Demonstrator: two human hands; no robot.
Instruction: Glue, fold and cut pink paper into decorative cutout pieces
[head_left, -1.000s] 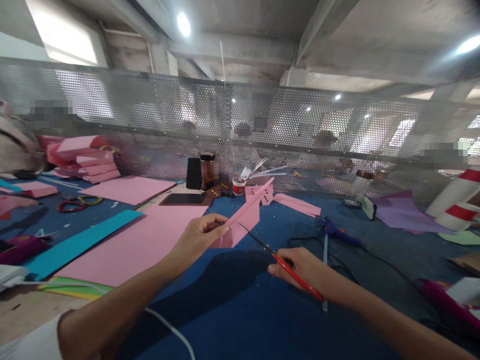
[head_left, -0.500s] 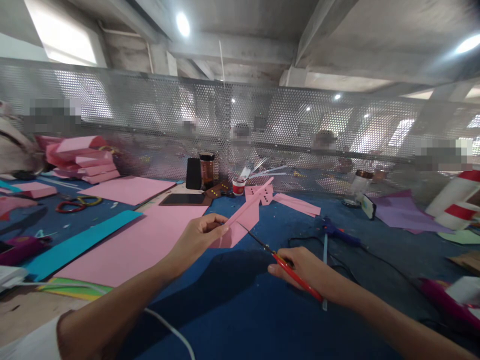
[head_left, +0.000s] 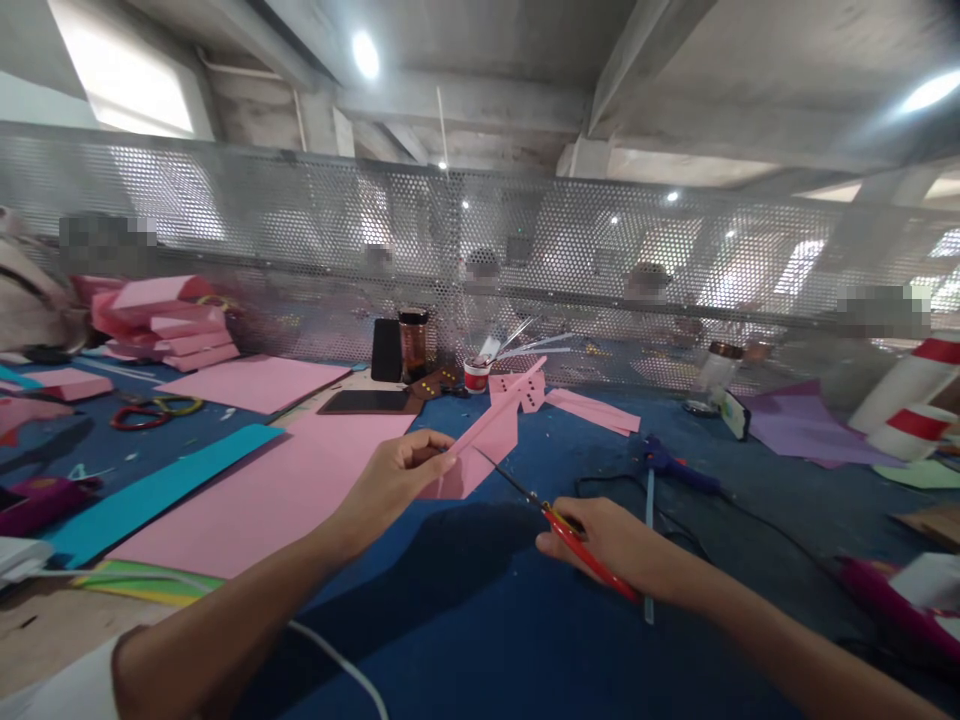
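Observation:
My left hand pinches a folded piece of pink paper between thumb and fingers, holding it above the blue table. Red-handled scissors are gripped in my right hand. Their dark blades point up and left, and the tips meet the pink paper's lower fold beside my left fingers. Whether the tips have cut into it cannot be made out. Just behind the paper lies a pink piece with black dots, partly covered. Pink strips rest to its right.
Large pink sheets and a turquoise strip cover the left side. A blue glue gun with its cord lies at right. Behind stand a red-and-white cup, a brown jar and a perforated metal screen. Other scissors lie far left.
Hardly anything differs. My right hand and the scissors have shifted very slightly; my left hand keeps its hold on the pink paper.

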